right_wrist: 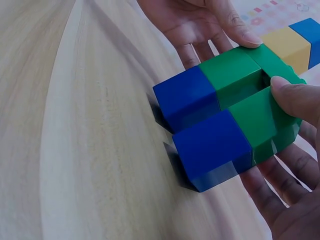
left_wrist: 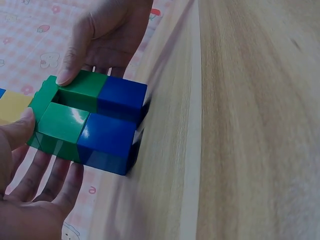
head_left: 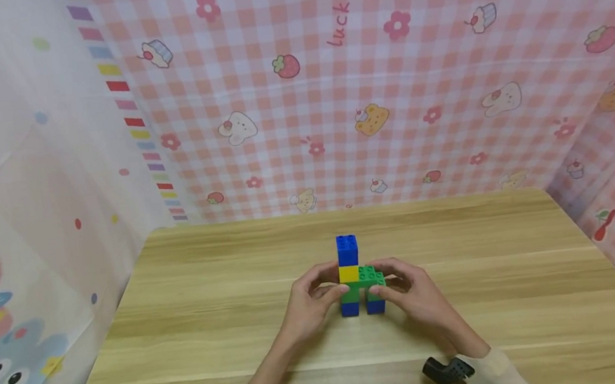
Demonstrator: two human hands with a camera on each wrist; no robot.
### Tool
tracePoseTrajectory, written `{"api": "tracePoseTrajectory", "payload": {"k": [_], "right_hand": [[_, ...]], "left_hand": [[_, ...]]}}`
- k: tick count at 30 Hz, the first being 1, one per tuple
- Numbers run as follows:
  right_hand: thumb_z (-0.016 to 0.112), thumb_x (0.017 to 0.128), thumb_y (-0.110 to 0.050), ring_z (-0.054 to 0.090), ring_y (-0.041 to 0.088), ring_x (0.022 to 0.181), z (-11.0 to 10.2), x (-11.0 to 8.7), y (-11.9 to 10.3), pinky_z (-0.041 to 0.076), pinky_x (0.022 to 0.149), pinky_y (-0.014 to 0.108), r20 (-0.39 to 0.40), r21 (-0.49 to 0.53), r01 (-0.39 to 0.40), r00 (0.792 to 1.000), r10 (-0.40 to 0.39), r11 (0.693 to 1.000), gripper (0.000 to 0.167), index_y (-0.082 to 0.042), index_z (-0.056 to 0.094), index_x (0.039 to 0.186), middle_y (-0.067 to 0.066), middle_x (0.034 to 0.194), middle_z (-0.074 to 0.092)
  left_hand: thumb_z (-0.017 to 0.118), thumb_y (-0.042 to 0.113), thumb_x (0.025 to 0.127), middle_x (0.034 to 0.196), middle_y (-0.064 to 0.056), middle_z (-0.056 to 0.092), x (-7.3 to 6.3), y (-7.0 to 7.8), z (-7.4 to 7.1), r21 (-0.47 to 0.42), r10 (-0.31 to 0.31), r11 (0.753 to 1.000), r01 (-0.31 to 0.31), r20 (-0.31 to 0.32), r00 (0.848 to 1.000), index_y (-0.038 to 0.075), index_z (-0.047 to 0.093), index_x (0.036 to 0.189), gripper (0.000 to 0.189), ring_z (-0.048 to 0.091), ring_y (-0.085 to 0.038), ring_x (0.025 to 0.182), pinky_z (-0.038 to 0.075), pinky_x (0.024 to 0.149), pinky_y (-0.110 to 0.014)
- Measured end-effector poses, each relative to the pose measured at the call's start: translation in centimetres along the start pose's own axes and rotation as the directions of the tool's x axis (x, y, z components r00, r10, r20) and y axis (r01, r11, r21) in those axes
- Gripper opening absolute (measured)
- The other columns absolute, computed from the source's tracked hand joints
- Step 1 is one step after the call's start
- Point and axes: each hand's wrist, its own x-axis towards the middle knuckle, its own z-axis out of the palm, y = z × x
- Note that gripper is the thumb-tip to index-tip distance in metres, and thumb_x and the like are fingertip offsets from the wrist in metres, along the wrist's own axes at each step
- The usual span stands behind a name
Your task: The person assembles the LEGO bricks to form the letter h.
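Observation:
A toy brick figure (head_left: 349, 274) stands upright between both hands. Two legs, each a green brick above a blue brick (right_wrist: 212, 150), are bridged by a green studded piece (head_left: 369, 274). Over the left leg rise a yellow brick (head_left: 349, 274) and, topmost, a blue brick (head_left: 347, 252). My left hand (head_left: 311, 296) grips the left side, thumb on the green front and fingers behind. My right hand (head_left: 409, 286) grips the right side likewise, its thumb (right_wrist: 287, 90) on the green part of the right leg. In both wrist views the blue feet are right at the tabletop.
The wooden table (head_left: 198, 333) extends around the figure on all sides. A pink checked cloth (head_left: 329, 87) hangs along its back edge, and a pale printed cloth (head_left: 51, 262) hangs at the left. Black wrist mounts (head_left: 447, 370) sit on the cuffs.

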Motion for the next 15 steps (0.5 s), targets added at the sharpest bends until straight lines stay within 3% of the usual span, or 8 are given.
{"api": "tracePoseTrajectory", "payload": {"k": [5,15], "right_hand": [[0.074,0.095,-0.032,0.064,0.025,0.117,0.14,0.19,-0.05,0.056,0.099,0.022,-0.002,0.010,-0.008,1.000,0.008,1.000,0.040,-0.024,0.064,0.133,0.002,0.130,0.068],[0.072,0.097,-0.031,0.065,0.023,0.111,0.41,0.49,0.24,0.058,0.095,0.022,-0.001,0.017,-0.048,0.999,0.048,0.999,0.047,-0.017,0.061,0.140,0.006,0.129,0.067]], "left_hand": [[0.074,0.012,0.094,0.120,-0.015,0.067,0.03,-0.02,-0.12,0.015,-0.018,1.000,0.018,-0.015,1.000,0.008,0.063,0.135,0.042,0.064,-0.027,0.113,0.059,0.095,-0.022],[0.074,0.019,0.095,0.121,-0.013,0.068,0.10,-0.31,-0.23,0.001,-0.065,0.998,0.065,-0.038,0.997,0.012,0.062,0.137,0.044,0.065,-0.024,0.115,0.058,0.098,-0.023]]}}
